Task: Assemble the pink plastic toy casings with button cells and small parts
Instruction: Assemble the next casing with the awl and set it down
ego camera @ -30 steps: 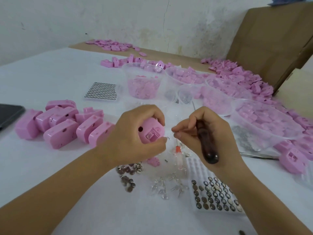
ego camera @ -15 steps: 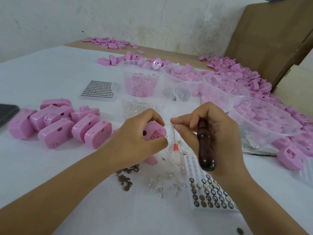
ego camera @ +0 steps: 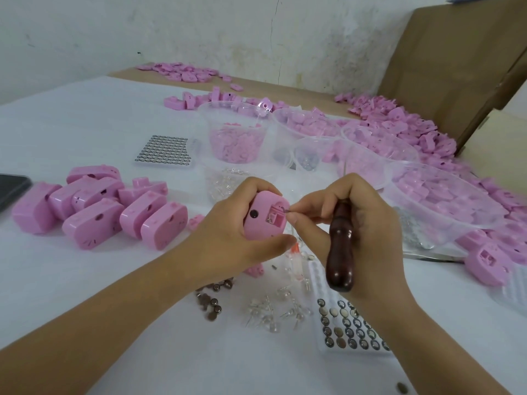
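Note:
My left hand (ego camera: 228,238) grips a pink toy casing (ego camera: 263,216) with its open battery slot turned up toward me. My right hand (ego camera: 362,223) has a dark wooden-handled tool (ego camera: 339,246) tucked in the palm, and its thumb and forefinger pinch a tiny metal part at the edge of the slot. Loose button cells (ego camera: 212,302) and clear LEDs (ego camera: 273,309) lie on the white table below my hands. A blister tray of button cells (ego camera: 349,329) sits under my right wrist.
Several finished pink casings (ego camera: 97,212) lie in a group at the left. A full sheet of button cells (ego camera: 164,152) lies behind them. Clear tubs of pink parts (ego camera: 236,132) and a heap of casings (ego camera: 413,129) fill the back and right. A dark phone (ego camera: 11,189) lies at the left edge.
My left hand has turned the casing so its slot faces me. My right fingers have moved in to the slot with the small part.

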Tool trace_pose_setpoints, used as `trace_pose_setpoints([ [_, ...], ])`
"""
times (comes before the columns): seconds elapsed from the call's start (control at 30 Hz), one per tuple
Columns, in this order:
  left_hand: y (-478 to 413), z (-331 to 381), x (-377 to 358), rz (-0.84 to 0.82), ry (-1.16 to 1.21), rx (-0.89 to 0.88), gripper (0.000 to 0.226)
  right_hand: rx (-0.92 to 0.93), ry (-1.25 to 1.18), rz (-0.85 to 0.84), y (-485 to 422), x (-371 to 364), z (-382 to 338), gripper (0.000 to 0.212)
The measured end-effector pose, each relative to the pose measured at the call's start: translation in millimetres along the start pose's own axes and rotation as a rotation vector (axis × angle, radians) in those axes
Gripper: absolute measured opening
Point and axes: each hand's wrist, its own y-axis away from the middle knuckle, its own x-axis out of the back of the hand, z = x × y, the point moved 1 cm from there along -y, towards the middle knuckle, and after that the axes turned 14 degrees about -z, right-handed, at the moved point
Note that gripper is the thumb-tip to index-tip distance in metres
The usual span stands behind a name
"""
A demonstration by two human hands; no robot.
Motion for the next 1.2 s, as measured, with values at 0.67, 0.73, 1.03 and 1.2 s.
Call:
trace_pose_setpoints([
  [0.67, 0.8, 3.9, -3.3, 0.003, 0.003, -0.017, 0.048, -0.003, 0.093, 0.01, 1.7, -6.9, 6.5, 0.038],
  [0.73, 0.6, 3.4, -3.7, -0.002, 0.005, -0.01, 0.047, 0.004, 0.119, 0.004, 2.2, -7.5, 6.4, 0.042],
  [1.03, 0.6, 0.3, -4.3, -0.006, 0.007, -0.009, 0.039, 0.04, 0.317, -0.006, 4.0, -11.3, 3.0, 0.028],
  [1.2, -0.6, -3.0, 1.5, 0.007, 0.081, 0.02, 0.029, -0.1, 0.18, -0.12, 1.5, -6.9, 5.7, 0.029],
])
